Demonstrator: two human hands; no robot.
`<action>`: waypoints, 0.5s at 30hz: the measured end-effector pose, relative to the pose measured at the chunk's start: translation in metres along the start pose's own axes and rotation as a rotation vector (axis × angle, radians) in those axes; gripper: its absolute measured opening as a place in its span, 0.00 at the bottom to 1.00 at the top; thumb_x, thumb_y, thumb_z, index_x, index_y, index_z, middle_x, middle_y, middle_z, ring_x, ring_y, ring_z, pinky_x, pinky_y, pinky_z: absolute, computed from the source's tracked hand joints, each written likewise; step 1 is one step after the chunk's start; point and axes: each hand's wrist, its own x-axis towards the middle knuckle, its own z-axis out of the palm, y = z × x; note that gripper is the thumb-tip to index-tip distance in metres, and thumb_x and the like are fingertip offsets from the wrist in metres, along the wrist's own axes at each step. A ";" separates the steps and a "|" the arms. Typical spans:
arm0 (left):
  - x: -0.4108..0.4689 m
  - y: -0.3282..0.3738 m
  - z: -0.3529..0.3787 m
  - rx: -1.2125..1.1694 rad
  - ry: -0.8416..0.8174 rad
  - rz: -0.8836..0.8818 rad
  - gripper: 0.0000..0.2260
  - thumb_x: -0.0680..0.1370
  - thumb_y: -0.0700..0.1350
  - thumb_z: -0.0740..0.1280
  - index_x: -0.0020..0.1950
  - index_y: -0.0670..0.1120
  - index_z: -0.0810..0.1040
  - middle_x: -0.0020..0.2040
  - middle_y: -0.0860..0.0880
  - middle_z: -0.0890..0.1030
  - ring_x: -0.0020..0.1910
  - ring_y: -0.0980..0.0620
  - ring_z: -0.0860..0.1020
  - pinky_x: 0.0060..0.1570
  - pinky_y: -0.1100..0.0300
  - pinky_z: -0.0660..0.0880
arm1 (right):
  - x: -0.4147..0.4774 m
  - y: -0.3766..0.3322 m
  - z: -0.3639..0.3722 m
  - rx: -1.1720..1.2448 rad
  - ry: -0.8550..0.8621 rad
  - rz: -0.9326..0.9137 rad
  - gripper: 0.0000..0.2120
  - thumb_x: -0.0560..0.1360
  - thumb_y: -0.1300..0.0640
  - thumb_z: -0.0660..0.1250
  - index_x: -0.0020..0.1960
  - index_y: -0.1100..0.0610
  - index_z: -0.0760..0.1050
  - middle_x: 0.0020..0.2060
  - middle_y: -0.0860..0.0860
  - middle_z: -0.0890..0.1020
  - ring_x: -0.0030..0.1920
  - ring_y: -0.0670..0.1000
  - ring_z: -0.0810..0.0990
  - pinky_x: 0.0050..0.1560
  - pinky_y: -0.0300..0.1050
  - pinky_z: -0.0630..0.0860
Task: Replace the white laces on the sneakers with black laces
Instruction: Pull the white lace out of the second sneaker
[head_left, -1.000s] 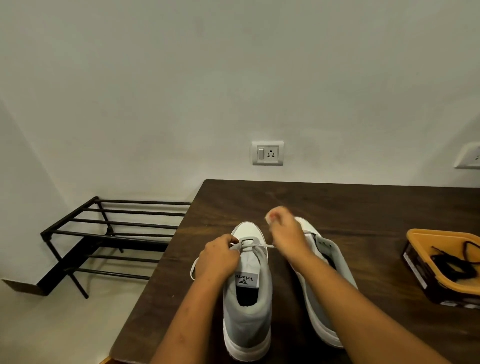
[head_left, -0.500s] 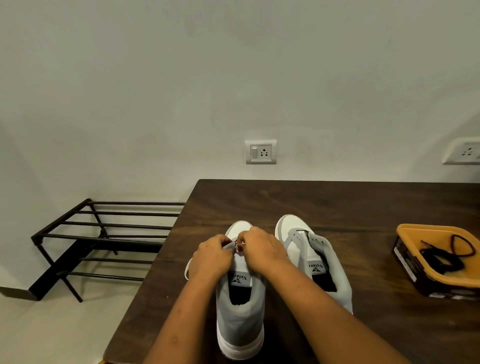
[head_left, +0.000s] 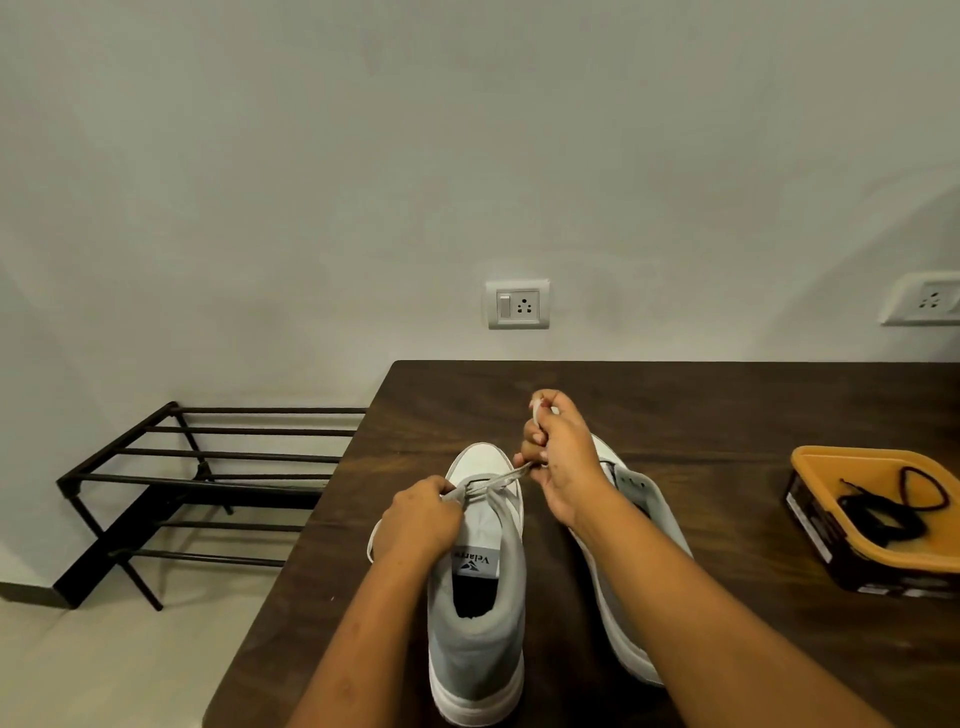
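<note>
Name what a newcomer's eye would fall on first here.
On the dark table, the right hand pinches a white lace drawn taut from the front eyelets of the grey-and-white sneaker, which the left hand holds at its lacing. At the table's right side, an orange tray holds a tangle of black laces. Left of the table stands a black metal rack.
</note>
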 end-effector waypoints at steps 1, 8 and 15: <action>-0.001 0.000 -0.001 0.005 0.000 -0.004 0.13 0.79 0.50 0.59 0.60 0.53 0.77 0.61 0.46 0.78 0.59 0.43 0.75 0.56 0.54 0.71 | 0.002 0.000 -0.002 -0.038 0.016 -0.011 0.13 0.83 0.60 0.51 0.43 0.53 0.70 0.26 0.48 0.63 0.21 0.43 0.59 0.30 0.40 0.65; -0.003 0.001 -0.004 0.017 -0.015 -0.004 0.12 0.79 0.51 0.59 0.58 0.53 0.77 0.58 0.46 0.78 0.56 0.43 0.76 0.56 0.52 0.74 | 0.005 0.014 -0.016 -1.227 -0.183 -0.290 0.08 0.78 0.51 0.61 0.50 0.48 0.79 0.48 0.48 0.82 0.49 0.50 0.80 0.51 0.46 0.77; -0.004 0.002 -0.003 0.012 -0.018 0.004 0.13 0.78 0.48 0.58 0.61 0.56 0.75 0.61 0.46 0.78 0.57 0.43 0.75 0.56 0.53 0.73 | 0.005 0.026 -0.012 -1.499 -0.193 -0.132 0.11 0.78 0.53 0.60 0.57 0.47 0.78 0.58 0.51 0.80 0.57 0.55 0.78 0.56 0.49 0.76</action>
